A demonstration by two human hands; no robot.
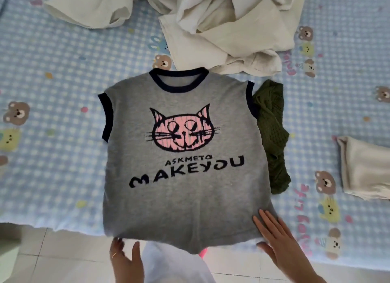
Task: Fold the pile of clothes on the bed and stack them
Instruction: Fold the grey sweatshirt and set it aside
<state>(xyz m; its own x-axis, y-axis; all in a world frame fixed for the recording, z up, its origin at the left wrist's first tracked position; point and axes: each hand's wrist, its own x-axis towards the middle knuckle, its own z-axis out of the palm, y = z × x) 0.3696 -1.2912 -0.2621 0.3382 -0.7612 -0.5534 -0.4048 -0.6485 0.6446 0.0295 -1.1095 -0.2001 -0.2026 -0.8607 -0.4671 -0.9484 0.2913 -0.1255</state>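
A grey sleeveless top with navy trim and a pink cat face lies flat and face up on the bed, its hem hanging over the near edge. My right hand lies flat, fingers straight, on the hem's right corner. My left hand sits just below the hem's left corner, fingers spread, touching the cloth's edge. A dark green knit garment lies crumpled under the top's right side. Cream-white clothes are heaped at the far side.
The bed has a blue checked sheet printed with bears. A folded beige garment lies at the right edge. Another cream piece lies at the far left. Tiled floor shows below the bed's near edge.
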